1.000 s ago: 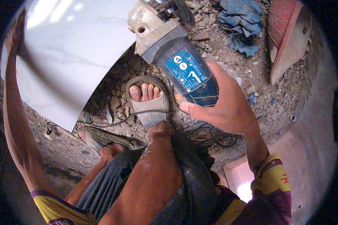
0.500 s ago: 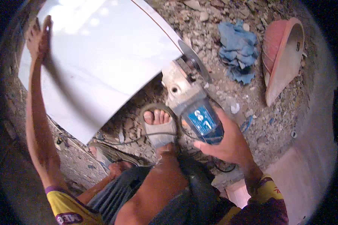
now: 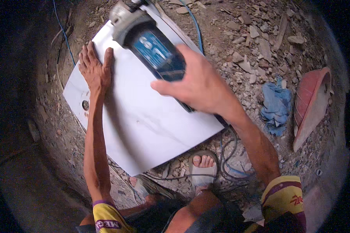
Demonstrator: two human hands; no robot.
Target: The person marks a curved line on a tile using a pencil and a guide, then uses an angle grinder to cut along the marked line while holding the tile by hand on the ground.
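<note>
My right hand (image 3: pixel 200 79) grips the body of a blue angle grinder (image 3: pixel 151 50) with a grey metal head. The grinder is over the far part of a large white tile (image 3: pixel 151 120) lying on rubble. Its cutting disc is mostly out of sight at the top edge, so I cannot tell whether it touches the tile. My left hand (image 3: pixel 95 70) rests with fingers spread on the tile's left side. A small round hole (image 3: pixel 85 105) shows in the tile near my left forearm.
Broken rubble (image 3: pixel 260 50) covers the ground. On the right lie a crumpled blue cloth (image 3: pixel 276 103) and a tilted red container (image 3: pixel 309 103). A black cable (image 3: pixel 171 178) runs by my sandalled foot (image 3: pixel 203 167); a blue hose or cable (image 3: pixel 196 27) passes behind the tile.
The grinder in my right hand has moved forward and left, from the tile's near right corner to its far end. My left hand stays on the tile. The whole view has shifted.
</note>
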